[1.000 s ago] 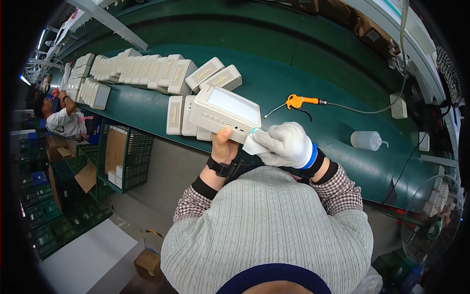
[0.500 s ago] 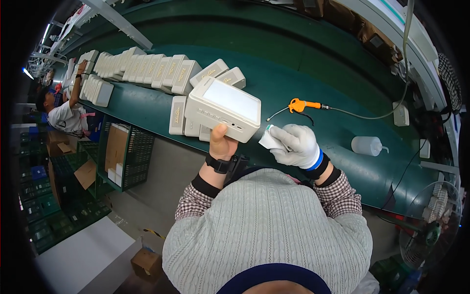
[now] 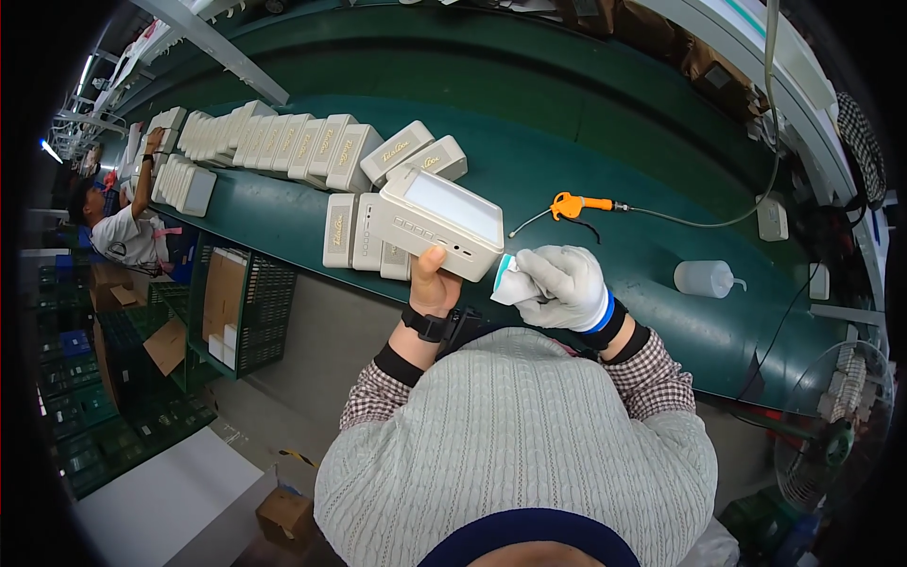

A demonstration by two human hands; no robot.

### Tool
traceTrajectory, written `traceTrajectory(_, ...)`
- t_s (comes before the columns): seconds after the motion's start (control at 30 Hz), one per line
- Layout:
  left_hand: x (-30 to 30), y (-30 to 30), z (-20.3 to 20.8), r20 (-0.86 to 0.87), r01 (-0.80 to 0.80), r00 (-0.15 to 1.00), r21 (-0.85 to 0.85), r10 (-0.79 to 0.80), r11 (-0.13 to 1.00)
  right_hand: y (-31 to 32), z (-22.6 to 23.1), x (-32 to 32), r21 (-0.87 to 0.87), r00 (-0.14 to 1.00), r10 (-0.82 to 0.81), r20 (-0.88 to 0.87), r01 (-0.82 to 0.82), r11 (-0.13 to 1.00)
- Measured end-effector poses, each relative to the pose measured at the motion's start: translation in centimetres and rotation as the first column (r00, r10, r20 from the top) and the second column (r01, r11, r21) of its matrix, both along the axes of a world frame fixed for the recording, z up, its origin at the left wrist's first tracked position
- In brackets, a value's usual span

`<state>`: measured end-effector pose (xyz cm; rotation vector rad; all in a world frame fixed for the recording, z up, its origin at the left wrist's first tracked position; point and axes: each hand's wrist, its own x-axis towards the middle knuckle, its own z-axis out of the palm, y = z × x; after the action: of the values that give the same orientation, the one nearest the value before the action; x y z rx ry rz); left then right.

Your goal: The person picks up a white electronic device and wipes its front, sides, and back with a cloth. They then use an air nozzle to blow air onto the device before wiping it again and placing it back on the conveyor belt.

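Note:
My bare left hand (image 3: 435, 282) grips a cream boxy electronic device (image 3: 389, 225) from its near side, thumb on the face with buttons and ports. A pale rectangular screen (image 3: 455, 204) covers its upper face. Close to the device's right end, my right hand (image 3: 570, 288), in a white glove, pinches a folded white cloth (image 3: 511, 284) with a teal edge. Whether the cloth touches the device I cannot tell. Behind and left of the held device stand similar cream devices (image 3: 338, 231), partly hidden by it.
Long rows of cream devices (image 3: 307, 146) line the green bench (image 3: 652, 208) to the left. An orange air blow gun (image 3: 578, 204) on a hose lies beyond my right hand, with a translucent squeeze bottle (image 3: 704, 280) farther right. A co-worker (image 3: 132, 231) reaches to the rows' far end.
The device has tilted, so its screen shows narrower and its button face fuller. My right hand has brought the cloth slightly left, nearer the device's end.

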<state>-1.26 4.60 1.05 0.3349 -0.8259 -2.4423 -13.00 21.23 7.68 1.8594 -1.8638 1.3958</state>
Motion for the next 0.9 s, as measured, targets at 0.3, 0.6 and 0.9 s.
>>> traceTrajectory(0.3,0.9,0.0,-1.3,0.068,0.067,0.996,-0.104,-0.060,0.992,-1.6,1.2,0.4,0.109,0.995,0.019,-0.095,-0.009,0.994)
traceTrajectory(0.6,1.5,-0.2,-0.7,-0.022,0.053,0.998,-0.106,-0.055,0.993,-0.7,0.8,0.1,0.151,0.998,0.060,-0.037,-0.053,0.987)
traceTrajectory(0.9,-0.4,-1.0,1.2,-0.107,0.013,0.994,-0.091,-0.023,0.996,1.1,-2.1,-1.3,0.239,0.983,-0.160,0.093,0.134,0.962)
